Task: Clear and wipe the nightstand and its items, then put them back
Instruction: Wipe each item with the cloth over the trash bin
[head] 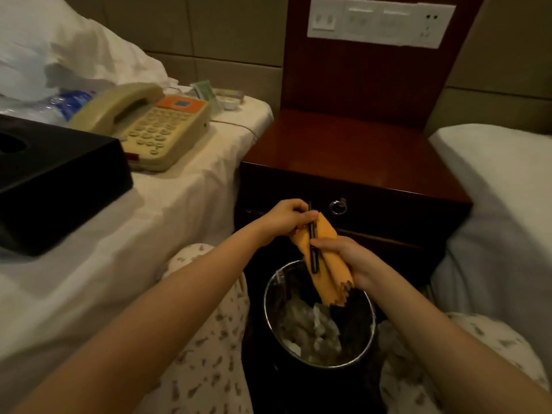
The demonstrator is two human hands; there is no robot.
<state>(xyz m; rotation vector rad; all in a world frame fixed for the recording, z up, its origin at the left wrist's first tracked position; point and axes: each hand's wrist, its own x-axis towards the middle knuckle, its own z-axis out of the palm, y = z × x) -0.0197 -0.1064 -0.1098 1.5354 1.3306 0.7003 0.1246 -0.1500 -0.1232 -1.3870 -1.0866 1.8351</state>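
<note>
The dark wooden nightstand (pixel 352 150) stands between two beds, its top bare. In front of its drawer my left hand (pixel 283 219) pinches the upper end of a thin black pen (pixel 313 249). My right hand (pixel 349 258) grips an orange cloth (pixel 328 264) wrapped against the pen's lower part. Both hands hover above a bin. On the left bed lie a beige telephone (pixel 152 127), a black tissue box (pixel 50 180), a water bottle (pixel 59 106), a green packet (pixel 206 91) and a small glass ashtray (pixel 230 98).
A round black bin (pixel 319 318) with a metal rim holds crumpled tissue, between my knees and below the hands. A second white bed (pixel 501 204) is on the right. A switch panel (pixel 379 22) is on the wooden back board. The telephone's cord runs toward the nightstand.
</note>
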